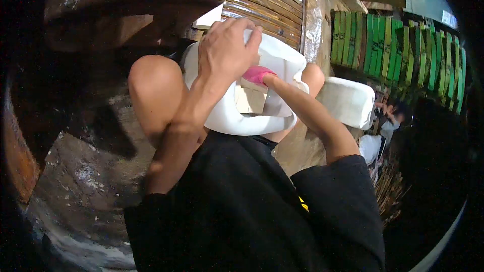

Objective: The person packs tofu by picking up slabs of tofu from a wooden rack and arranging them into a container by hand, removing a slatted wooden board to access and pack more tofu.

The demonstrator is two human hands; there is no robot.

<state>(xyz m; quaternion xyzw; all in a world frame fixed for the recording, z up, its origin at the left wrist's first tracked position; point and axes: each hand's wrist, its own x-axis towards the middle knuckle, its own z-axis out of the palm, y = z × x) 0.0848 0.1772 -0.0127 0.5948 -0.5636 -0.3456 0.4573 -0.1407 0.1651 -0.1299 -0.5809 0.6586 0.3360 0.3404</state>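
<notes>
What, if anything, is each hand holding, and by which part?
The left hand holds the white container by its far rim. The right hand is inside, with something pink; whether held or worn cannot be told.

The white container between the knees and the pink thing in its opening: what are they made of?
The white container looks like plastic with a smooth, slightly glossy finish, judging by its rounded, moulded edges. The pink thing could be rubber or fabric, vivid and fairly even in colour, its texture unclear.
</notes>
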